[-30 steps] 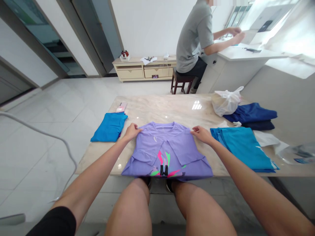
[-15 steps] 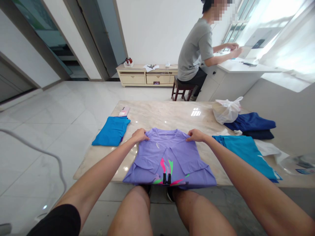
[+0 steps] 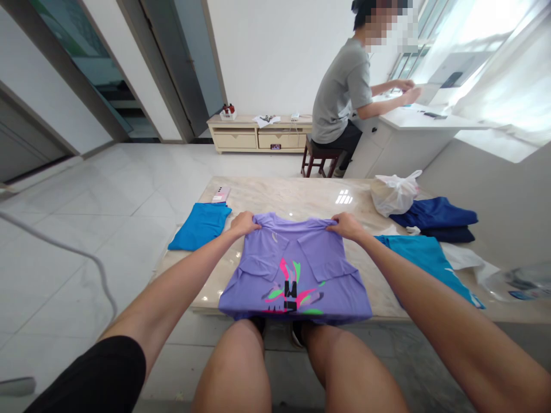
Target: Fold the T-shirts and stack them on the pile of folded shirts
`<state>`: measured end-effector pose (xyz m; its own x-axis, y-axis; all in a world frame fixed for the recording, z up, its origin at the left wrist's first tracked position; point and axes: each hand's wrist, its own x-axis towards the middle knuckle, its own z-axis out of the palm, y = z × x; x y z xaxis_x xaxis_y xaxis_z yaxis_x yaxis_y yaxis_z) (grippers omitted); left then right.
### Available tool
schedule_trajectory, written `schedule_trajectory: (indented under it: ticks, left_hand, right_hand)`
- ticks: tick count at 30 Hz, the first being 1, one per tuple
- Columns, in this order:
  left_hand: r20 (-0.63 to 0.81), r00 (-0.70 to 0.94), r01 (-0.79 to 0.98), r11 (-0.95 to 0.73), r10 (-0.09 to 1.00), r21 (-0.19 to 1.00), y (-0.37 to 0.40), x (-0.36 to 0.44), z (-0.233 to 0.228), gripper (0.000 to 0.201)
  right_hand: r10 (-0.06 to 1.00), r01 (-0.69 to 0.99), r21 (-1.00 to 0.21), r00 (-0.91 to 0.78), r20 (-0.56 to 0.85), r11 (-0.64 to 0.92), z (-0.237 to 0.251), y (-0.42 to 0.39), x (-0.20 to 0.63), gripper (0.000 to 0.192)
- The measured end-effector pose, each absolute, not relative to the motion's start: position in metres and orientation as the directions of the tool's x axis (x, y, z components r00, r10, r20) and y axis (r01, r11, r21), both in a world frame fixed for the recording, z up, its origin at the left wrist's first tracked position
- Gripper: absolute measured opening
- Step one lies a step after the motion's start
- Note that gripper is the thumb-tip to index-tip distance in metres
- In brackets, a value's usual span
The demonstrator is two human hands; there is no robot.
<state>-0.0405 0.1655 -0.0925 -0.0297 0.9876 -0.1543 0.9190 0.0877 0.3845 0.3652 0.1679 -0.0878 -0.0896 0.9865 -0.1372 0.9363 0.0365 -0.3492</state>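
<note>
A purple T-shirt (image 3: pixel 297 269) with a pink, green and black print lies over the front of the marble-patterned table (image 3: pixel 297 195), its sleeves folded inward. My left hand (image 3: pixel 245 222) pinches its left shoulder corner beside the collar. At the opposite shoulder my right hand (image 3: pixel 345 225) grips the fabric between thumb and fingers. Between both hands the collar edge is pulled taut and looks slightly lifted. The shirt's lower part hangs over the table's near edge, above my knees. Left of my left hand is a folded blue garment (image 3: pixel 200 225).
On the right lie a teal garment (image 3: pixel 424 258), dark blue folded clothes (image 3: pixel 439 213), a tied white plastic bag (image 3: pixel 395 194) and clear plastic packaging (image 3: pixel 512 281). A phone (image 3: pixel 221 194) rests at the back left. Beyond the table a person (image 3: pixel 342 92) sits on a stool at a white desk.
Both hands have drawn the shirt's shoulders up and slightly away from me. The collar edge is now stretched straighter, and more of the print shows at the front.
</note>
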Motion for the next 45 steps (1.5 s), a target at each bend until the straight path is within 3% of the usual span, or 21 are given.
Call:
schedule_trajectory:
  ticks: [4,7,11,15,18,21,22,25,27,31,37,40,42,45]
  left_hand:
    - [0.05,-0.108,0.908,0.079,0.993,0.411,0.202,-0.037,-0.05,0.024]
    - [0.243,-0.083,0.902,-0.03,0.966,0.43,0.229,-0.031,-0.014,0.024]
    - [0.436,-0.018,0.895,-0.18,0.9,0.408,0.244,-0.03,0.017,0.029]
    - [0.58,-0.017,0.857,-0.287,0.814,0.428,0.204,-0.044,-0.011,0.027]
    - [0.624,0.097,0.837,-0.403,0.776,0.371,0.133,-0.063,-0.07,0.019]
    - [0.519,0.266,0.828,-0.469,0.812,0.308,0.057,-0.081,-0.129,0.007]
    - [0.457,0.331,0.816,-0.494,0.825,0.301,0.036,-0.086,-0.145,0.009]
    - [0.281,0.468,0.79,-0.539,0.838,0.292,0.002,-0.095,-0.169,0.045]
    - [0.232,0.52,0.773,-0.569,0.822,0.28,0.002,-0.096,-0.168,0.055]
    - [0.244,0.57,0.746,-0.619,0.784,0.244,0.023,-0.092,-0.14,0.052]
    - [0.287,0.563,0.757,-0.623,0.775,0.196,0.0,-0.093,-0.098,0.043]
    - [0.156,0.601,0.752,-0.621,0.784,0.222,-0.029,-0.104,-0.1,0.039]
    - [0.017,0.625,0.748,-0.605,0.781,0.272,-0.043,-0.111,-0.105,0.033]
    - [-0.121,0.6,0.772,-0.532,0.791,0.347,-0.049,-0.107,-0.113,0.055]
  right_hand:
    - [0.984,0.92,-0.391,0.095,0.153,-0.028,-0.063,0.197,0.35,0.027]
    - [0.904,0.896,-0.441,0.15,0.401,0.047,-0.043,0.229,0.345,0.026]
    - [0.764,0.887,-0.391,0.072,0.641,0.245,-0.023,0.252,0.348,0.023]
    - [0.667,0.85,-0.288,-0.096,0.739,0.441,-0.039,0.206,0.361,0.013]
    - [0.674,0.819,-0.25,-0.209,0.709,0.517,-0.084,0.126,0.38,0.003]
    - [0.77,0.808,-0.238,-0.357,0.529,0.539,-0.135,0.044,0.402,0.012]
    - [0.803,0.808,-0.237,-0.408,0.434,0.539,-0.149,0.023,0.408,0.016]
    - [0.847,0.822,-0.222,-0.478,0.233,0.525,-0.171,-0.01,0.419,0.027]
    - [0.844,0.823,-0.197,-0.502,0.186,0.533,-0.172,-0.01,0.42,0.032]
    - [0.792,0.774,-0.169,-0.592,0.148,0.61,-0.147,0.012,0.413,0.035]
    - [0.779,0.774,-0.159,-0.557,0.287,0.612,-0.106,-0.007,0.422,0.027]
    - [0.768,0.751,-0.16,-0.62,0.16,0.64,-0.104,-0.039,0.436,0.03]
    - [0.751,0.736,-0.161,-0.657,0.068,0.658,-0.109,-0.056,0.442,0.042]
    - [0.785,0.768,-0.168,-0.613,0.088,0.619,-0.119,-0.064,0.436,0.058]
